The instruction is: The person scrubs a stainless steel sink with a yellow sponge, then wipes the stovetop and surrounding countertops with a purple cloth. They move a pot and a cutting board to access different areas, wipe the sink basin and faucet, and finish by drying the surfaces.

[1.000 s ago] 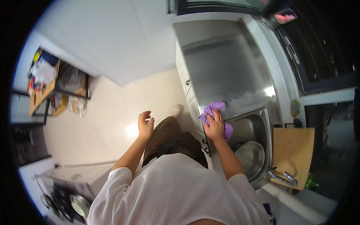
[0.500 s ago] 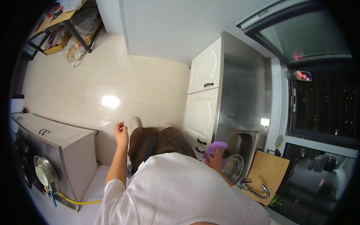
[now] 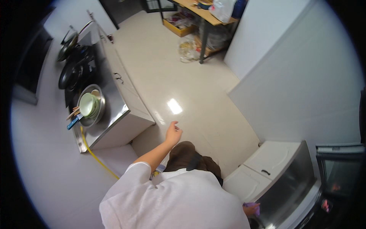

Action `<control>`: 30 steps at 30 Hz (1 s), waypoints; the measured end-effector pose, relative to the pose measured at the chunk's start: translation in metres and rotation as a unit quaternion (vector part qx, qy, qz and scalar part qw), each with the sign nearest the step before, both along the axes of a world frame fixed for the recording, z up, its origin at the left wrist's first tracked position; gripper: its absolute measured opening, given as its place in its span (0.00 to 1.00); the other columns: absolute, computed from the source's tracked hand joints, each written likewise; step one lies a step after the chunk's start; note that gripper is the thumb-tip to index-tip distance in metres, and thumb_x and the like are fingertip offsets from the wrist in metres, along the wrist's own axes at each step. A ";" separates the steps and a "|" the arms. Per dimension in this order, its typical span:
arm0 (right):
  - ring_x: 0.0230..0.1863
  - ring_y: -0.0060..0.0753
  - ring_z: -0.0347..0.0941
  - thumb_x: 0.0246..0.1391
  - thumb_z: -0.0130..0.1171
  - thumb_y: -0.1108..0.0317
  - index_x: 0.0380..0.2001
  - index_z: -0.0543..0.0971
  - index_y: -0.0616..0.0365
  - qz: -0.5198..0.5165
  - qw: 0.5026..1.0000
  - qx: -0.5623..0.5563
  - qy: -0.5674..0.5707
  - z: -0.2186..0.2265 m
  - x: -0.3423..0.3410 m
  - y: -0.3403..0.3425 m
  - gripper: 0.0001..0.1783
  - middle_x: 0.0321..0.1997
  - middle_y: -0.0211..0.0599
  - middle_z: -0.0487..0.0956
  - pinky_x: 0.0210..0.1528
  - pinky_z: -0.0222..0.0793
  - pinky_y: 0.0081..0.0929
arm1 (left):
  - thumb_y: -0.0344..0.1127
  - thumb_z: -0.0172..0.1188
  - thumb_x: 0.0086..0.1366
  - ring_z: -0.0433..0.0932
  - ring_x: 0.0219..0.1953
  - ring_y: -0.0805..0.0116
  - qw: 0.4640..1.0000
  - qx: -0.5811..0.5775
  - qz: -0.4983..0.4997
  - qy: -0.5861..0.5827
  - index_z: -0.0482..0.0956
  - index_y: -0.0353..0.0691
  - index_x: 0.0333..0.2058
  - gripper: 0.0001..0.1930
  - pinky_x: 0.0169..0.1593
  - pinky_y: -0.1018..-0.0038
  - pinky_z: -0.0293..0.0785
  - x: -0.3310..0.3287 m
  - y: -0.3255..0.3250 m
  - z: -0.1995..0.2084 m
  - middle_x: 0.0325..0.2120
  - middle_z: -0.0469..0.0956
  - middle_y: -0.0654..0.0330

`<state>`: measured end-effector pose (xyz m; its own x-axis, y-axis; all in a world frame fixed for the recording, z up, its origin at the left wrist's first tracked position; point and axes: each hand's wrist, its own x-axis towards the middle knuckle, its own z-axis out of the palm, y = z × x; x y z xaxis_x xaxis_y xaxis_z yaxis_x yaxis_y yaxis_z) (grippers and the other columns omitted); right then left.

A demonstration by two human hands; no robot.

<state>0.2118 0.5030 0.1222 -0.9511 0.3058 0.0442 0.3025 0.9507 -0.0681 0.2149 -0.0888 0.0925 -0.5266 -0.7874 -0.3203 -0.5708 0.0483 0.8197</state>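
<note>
My left hand [image 3: 174,131] hangs over the floor in front of my dark trousers, fingers loosely bent with nothing visible between them. At the lower right, my right hand [image 3: 248,210] is closed on a purple cloth [image 3: 257,209] beside the steel counter [image 3: 284,194]; my sleeve and body partly hide that hand. To the left, a metal basin [image 3: 101,110] holds light green bowls [image 3: 88,105]. A blue-handled utensil [image 3: 74,122] and several wooden sticks jut from its side. Both hands are apart from the basin.
A black gas stove [image 3: 72,74] sits on the left counter beyond the basin. A yellow hose [image 3: 100,162] runs down from that counter. White cabinets [image 3: 251,175] stand at right. At the back are a wooden-topped table [image 3: 190,8] and plastic bags [image 3: 188,49] on the floor.
My view has swung left, toward the stove counter. The sink, faucet and cutting board have left the picture. My right hand still grips the purple cloth, now at the lower right edge.
</note>
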 end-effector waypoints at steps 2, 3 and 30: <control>0.58 0.56 0.55 0.29 0.63 0.61 0.60 0.52 0.60 0.047 0.995 0.046 0.071 -0.013 -0.023 0.017 0.51 0.54 0.57 0.62 0.59 0.51 0.45 | 0.30 0.55 0.50 0.73 0.28 0.68 1.000 0.027 0.005 -0.006 0.64 0.39 0.48 0.24 0.33 0.73 0.70 -0.009 0.006 0.002 0.28 0.73 0.56; 0.56 0.55 0.58 0.28 0.63 0.57 0.60 0.54 0.58 0.070 0.990 0.066 0.108 -0.022 -0.039 0.027 0.52 0.52 0.56 0.64 0.57 0.55 0.44 | 0.30 0.55 0.50 0.73 0.28 0.68 1.000 0.021 0.009 -0.014 0.64 0.39 0.48 0.24 0.33 0.72 0.70 -0.014 0.013 0.004 0.28 0.73 0.56; 0.60 0.46 0.57 0.42 0.50 0.78 0.55 0.64 0.49 0.171 0.985 -0.007 0.035 -0.033 -0.519 0.072 0.32 0.59 0.47 0.61 0.59 0.55 0.39 | 0.28 0.53 0.53 0.70 0.28 0.76 0.998 0.018 -0.014 0.051 0.73 0.36 0.37 0.11 0.34 0.78 0.68 -0.144 0.209 0.092 0.24 0.72 0.64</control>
<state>-0.3076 0.5745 0.0890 -0.9933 -0.0306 0.1114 -0.0409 0.9950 -0.0907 0.0712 0.1200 0.1846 -0.5790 -0.7617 -0.2910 -0.4828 0.0327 0.8751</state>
